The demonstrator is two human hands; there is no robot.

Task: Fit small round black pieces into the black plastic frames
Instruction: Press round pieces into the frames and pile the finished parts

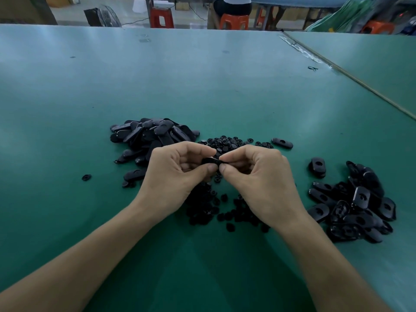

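Pinched tight betw. fingertips of left grip (177, 172) & right grip (254, 174): one black frame (210, 161), held just above bench (202, 86). Round pieces (227, 143) strewn beneath & behind, partly hidden by wrists. Flanked by left frame pile (153, 136) & right frame pile (351, 206).

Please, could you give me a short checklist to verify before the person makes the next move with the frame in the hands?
1. Frame held by both hands: ok; left hand and right hand pinch the black frame.
2. Round piece seated in it: cannot tell; fingertips hide it.
3. More pieces near: ok; loose round pieces lie under and beyond the hands.
4. More frames near: ok; left pile and right pile on the green table.
5. Which pile is finished: cannot tell.
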